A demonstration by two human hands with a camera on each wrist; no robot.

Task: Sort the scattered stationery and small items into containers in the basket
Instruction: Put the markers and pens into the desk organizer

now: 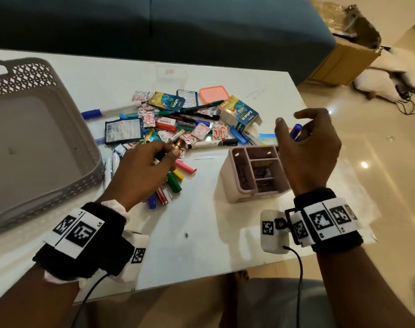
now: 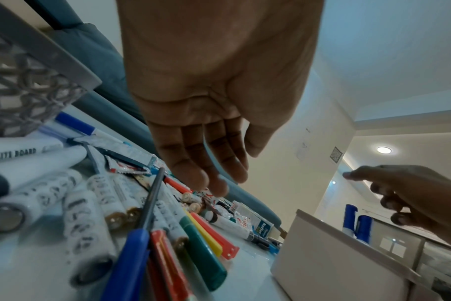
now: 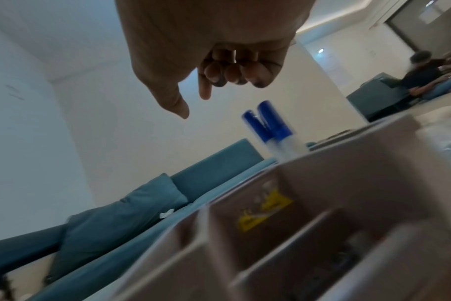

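A pile of markers, sachets and batteries covers the middle of the white table. My left hand reaches into its near side; the wrist view shows the left hand with straight fingers, empty palm and fingertips at a copper-topped battery. My right hand hovers above the beige compartment organizer, fingers loosely curled, holding nothing. Two blue-capped markers stand in its far compartment. The grey lattice basket sits at the left.
Whiteboard markers and coloured clips lie beside the basket. An orange lid and a small carton lie at the pile's far side. A blue sofa runs behind the table; a cardboard box stands on the floor right.
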